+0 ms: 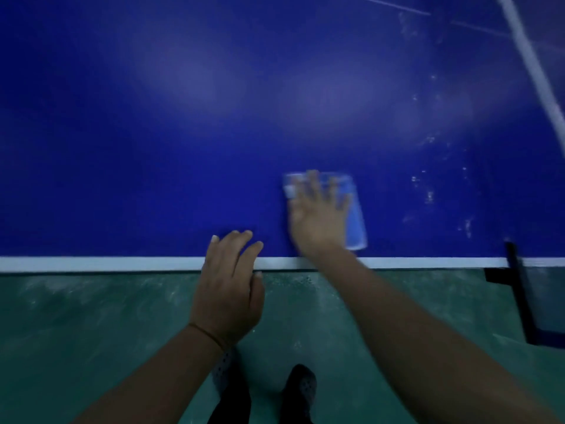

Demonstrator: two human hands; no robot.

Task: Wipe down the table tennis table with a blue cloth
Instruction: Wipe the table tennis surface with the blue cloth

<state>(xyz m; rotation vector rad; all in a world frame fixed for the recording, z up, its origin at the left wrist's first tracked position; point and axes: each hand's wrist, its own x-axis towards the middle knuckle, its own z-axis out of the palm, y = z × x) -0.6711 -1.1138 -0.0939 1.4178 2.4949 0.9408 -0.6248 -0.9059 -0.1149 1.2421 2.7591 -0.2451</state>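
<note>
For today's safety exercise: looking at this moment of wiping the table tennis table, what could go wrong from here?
1. The right hand presses the blue cloth with flat fingers, not gripping it, so the cloth may slip out mid-stroke.
2. White specks lie to the right; a short stroke could miss them.
3. The black net bracket stands at the table edge; a rightward sweep might snag it.

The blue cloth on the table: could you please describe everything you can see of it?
The blue cloth is a lighter blue than the table, looks soft, and is folded into a rough rectangle. It lies flat near the table's white-lined near edge. The right hand presses on it with spread fingers, covering its left part. It is motion-blurred; its texture cannot be made out.
</note>
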